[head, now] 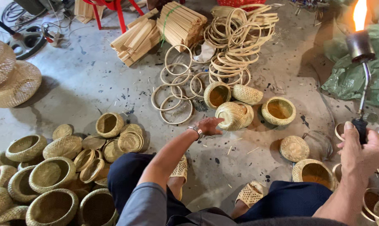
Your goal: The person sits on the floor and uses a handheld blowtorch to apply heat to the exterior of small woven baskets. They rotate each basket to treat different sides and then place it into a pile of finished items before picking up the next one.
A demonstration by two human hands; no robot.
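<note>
- Right hand [361, 152] closed in a firm grip round the black handle of a gas torch [362, 62], held upright, its flame [359, 14] burning at the top of the burner head.
- Left hand [209, 124] stretched forward, fingers loose and half open, grip on nothing; fingertips touching, or all but touching, a small woven bamboo basket [232, 115] lying on its side on the concrete floor [93, 83].
- Silver wristwatch [196, 130] on that left wrist.
- Just behind the tipped basket: another basket standing mouth up [217, 94] and a domed woven lid [247, 94].
- Right of the tipped basket: an open basket [278, 111], then, nearer the torch hand, a flat round lid [294, 148] and one more open basket [314, 172].
- Left of the tipped basket: loose bamboo rings [176, 94] scattered flat on the floor.
- Beyond the tipped basket: a heap of larger bamboo hoops [239, 37] and bundles of split bamboo strips [156, 31].
- Far left of the tipped basket: a large pile of baskets and lids [59, 167], and two big woven domes [9, 77] stacked farther back.
- Far right of the tipped basket, behind the torch: crumpled green plastic sheet [353, 75].
- Below the tipped basket: knees in dark trousers and woven sandals [250, 193] on the feet.
</note>
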